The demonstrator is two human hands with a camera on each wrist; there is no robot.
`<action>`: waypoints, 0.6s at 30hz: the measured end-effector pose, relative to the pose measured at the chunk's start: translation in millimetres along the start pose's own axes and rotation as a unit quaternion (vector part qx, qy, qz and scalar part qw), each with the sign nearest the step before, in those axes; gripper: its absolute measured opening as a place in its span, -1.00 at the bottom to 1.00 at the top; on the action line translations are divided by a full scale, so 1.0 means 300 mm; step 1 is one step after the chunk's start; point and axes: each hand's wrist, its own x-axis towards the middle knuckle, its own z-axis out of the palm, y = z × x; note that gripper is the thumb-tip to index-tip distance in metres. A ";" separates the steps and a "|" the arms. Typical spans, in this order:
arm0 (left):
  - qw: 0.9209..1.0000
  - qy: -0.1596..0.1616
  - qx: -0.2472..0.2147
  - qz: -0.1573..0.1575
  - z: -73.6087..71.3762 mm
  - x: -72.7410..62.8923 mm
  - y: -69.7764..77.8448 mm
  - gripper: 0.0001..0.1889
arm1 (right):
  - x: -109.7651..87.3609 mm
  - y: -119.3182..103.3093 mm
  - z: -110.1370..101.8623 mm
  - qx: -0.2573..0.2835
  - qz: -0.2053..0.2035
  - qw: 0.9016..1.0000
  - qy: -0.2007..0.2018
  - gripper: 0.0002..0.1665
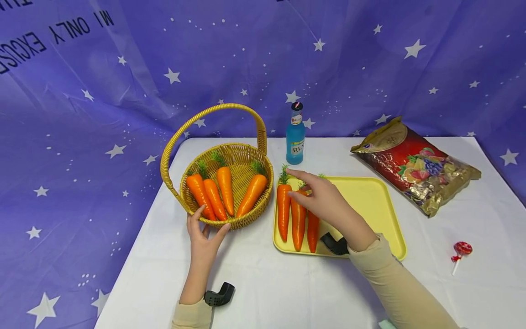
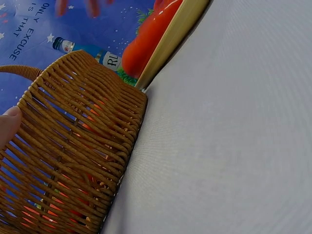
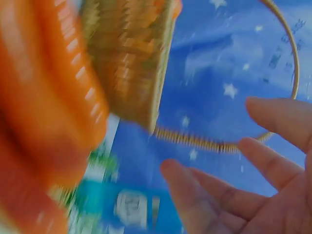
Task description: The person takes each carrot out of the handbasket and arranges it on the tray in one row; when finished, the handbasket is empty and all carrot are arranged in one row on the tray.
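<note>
My left hand (image 1: 204, 244) rests against the near rim of a wicker basket (image 1: 256, 214), thumb and fingers spread apart. In the left wrist view the thumb tip lies at the weave of the basket (image 2: 83, 112). Inside are several orange carrots (image 1: 252, 192) with green tops. My right hand (image 1: 322, 196) hovers over the left part of a yellow tray (image 1: 365, 196), its fingers and thumb apart with nothing between them. Under and beside it lie three carrots (image 1: 284, 212) side by side, the rightmost partly hidden by the hand. Blurred carrots (image 3: 44, 92) fill the left of the right wrist view.
A blue bottle (image 1: 295, 137) stands behind the tray, near the basket. At the back right lies a red and gold snack bag (image 1: 419, 169). A red lollipop (image 1: 462, 249) is on the white table (image 1: 263, 292) at the right. The basket's tall handle (image 1: 168, 151) arches upward.
</note>
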 end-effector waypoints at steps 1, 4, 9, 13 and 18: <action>1.000 -0.001 -0.001 -0.005 -0.001 0.000 0.003 -0.19 | 0.018 -0.013 0.007 0.020 -0.005 1.000 -0.010 -0.37; 1.000 0.000 0.000 -0.009 -0.001 0.005 -0.020 -0.18 | 0.074 -0.049 0.035 0.067 -0.026 0.997 -0.034 -0.42; 1.000 0.007 0.004 0.002 -0.003 0.018 -0.078 -0.17 | 0.165 -0.096 0.102 0.117 -0.051 0.989 -0.076 -0.44; 1.000 0.009 0.007 0.014 -0.004 0.019 -0.084 -0.18 | 0.232 -0.125 0.167 0.116 -0.053 0.986 -0.108 -0.40; 1.000 0.009 0.011 0.010 -0.006 0.018 -0.087 -0.17 | 0.306 -0.145 0.243 0.079 -0.058 0.987 -0.130 -0.36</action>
